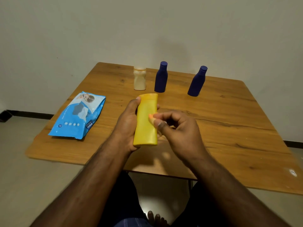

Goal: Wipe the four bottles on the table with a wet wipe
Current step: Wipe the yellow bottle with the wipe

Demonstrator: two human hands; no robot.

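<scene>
so the yellow bottle (146,120) is gripped in the left hand (127,123) above the surface (229,128), long axis pointing away, while the right hand (178,128) pinches a tiny wipe (151,117) against its right side, ready to stroke lengthwise.

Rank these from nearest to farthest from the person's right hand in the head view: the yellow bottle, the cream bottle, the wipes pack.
1. Yellow bottle: touching the right hand, held by the left hand.
2. Cream bottle: upright, beyond the hands.
3. Wipes pack: lying flat at the table's left edge.
</scene>
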